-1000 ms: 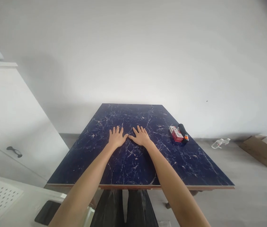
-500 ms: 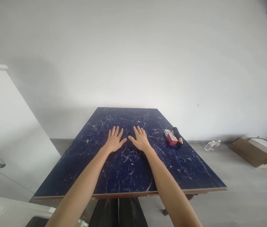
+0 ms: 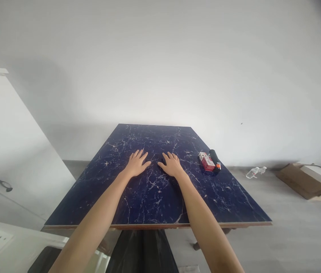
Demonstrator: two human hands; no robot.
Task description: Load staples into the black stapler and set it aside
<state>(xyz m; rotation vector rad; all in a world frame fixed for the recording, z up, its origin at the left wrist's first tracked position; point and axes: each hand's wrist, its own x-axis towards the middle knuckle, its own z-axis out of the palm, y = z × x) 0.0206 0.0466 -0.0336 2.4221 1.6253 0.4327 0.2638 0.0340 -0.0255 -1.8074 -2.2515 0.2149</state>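
Observation:
My left hand rests palm down near the middle of the dark blue marbled table, fingers spread and holding nothing. A short gap to its right, my right hand lies palm down too, with its fingers apart and nothing in them. Nearest to the right hand, by the table's right edge, is a small red and white box. Touching or almost touching that box is a black cylindrical object with an orange part; its kind I cannot make out.
A white cabinet with a dark handle stands at the left. On the floor to the right lie clear plastic bottles and an open cardboard box. The pale wall rises behind the table's far edge.
The view has tilted slightly, so the table sits a little higher in it. My hands have drawn slightly farther apart, with the fingers less stretched, and remain on the table.

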